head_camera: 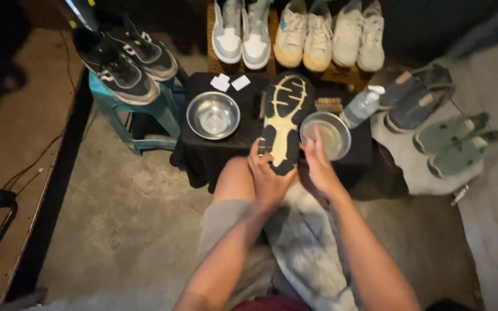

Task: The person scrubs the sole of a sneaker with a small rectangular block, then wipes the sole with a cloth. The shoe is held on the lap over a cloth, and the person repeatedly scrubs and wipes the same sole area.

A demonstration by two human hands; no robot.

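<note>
The shoe (282,124), a dark one turned sole-up so its black and cream tread shows, lies lengthwise over the near edge of a small table draped in black cloth (203,155), its heel end toward the person. The left hand (267,175) is clamped on that heel end from below and the left side, fingers curled around the edge. The right hand (318,164) sits just beside the shoe's right edge with its fingers extended upward, overlapping the rim of a shallow metal bowl (328,135); whether it touches the shoe cannot be told. A second, deeper metal bowl (212,115) stands on the cloth to the left, and a plastic bottle (361,106) lies to the right beside a small brush (328,105). A grey towel (306,242) covers the person's lap. Pairs of pale sneakers (298,34) line the back, and dark sneakers (123,60) rest on a teal stool (145,118).
</note>
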